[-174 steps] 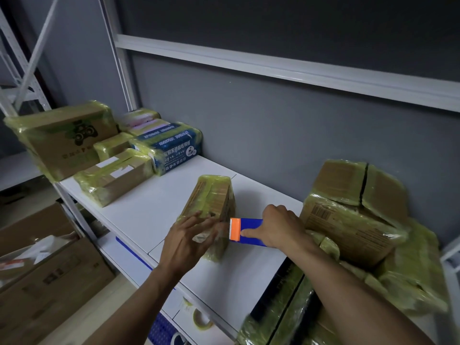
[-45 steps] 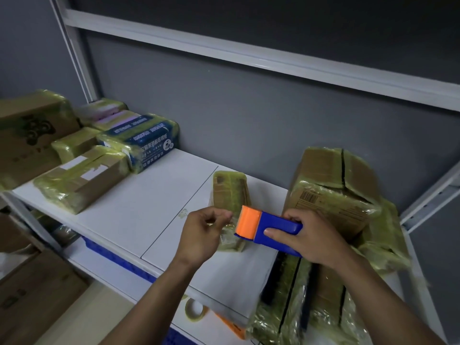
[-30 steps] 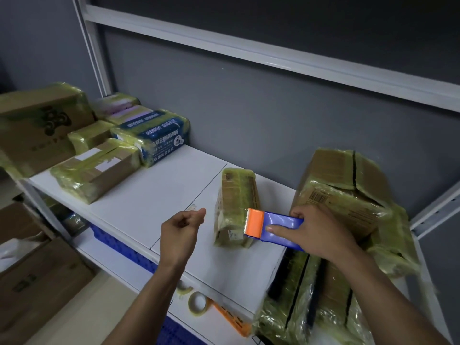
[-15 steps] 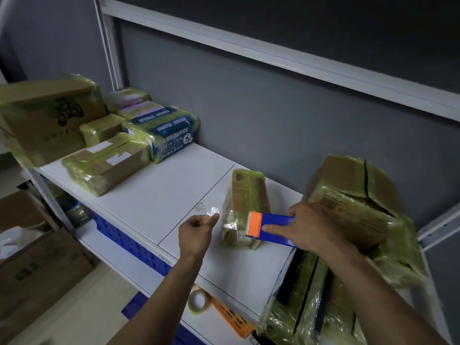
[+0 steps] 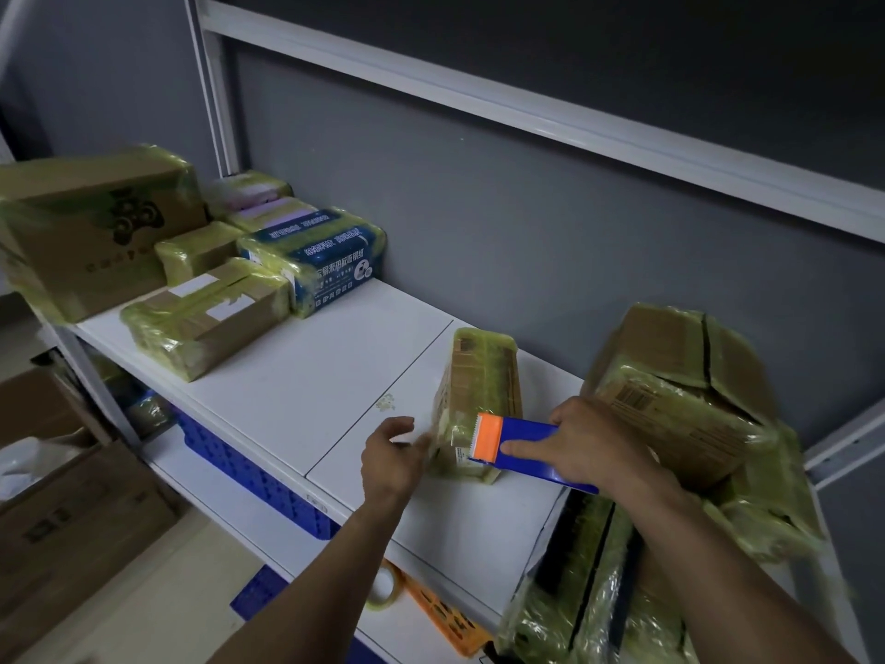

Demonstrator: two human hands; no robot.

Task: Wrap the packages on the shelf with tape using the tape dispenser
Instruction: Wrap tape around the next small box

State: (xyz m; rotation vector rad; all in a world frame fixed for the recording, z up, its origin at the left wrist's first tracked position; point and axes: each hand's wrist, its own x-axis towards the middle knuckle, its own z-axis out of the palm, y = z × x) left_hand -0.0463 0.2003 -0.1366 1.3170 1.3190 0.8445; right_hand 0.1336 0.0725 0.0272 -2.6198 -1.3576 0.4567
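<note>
Right hand (image 5: pixel 591 448) grips blue tape dispenser with orange cutter head (image 5: pixel 524 447), head against near end of small upright cardboard package in yellowish tape (image 5: pixel 481 376), mid white shelf (image 5: pixel 311 385). Left hand (image 5: pixel 390 460) relaxed, fingers loose, beside package; contact unclear.

Dim room: grey wall (image 5: pixel 527 208) behind white metal shelving (image 5: pixel 311 376), pale floor (image 5: pixel 167 615) below.
</note>
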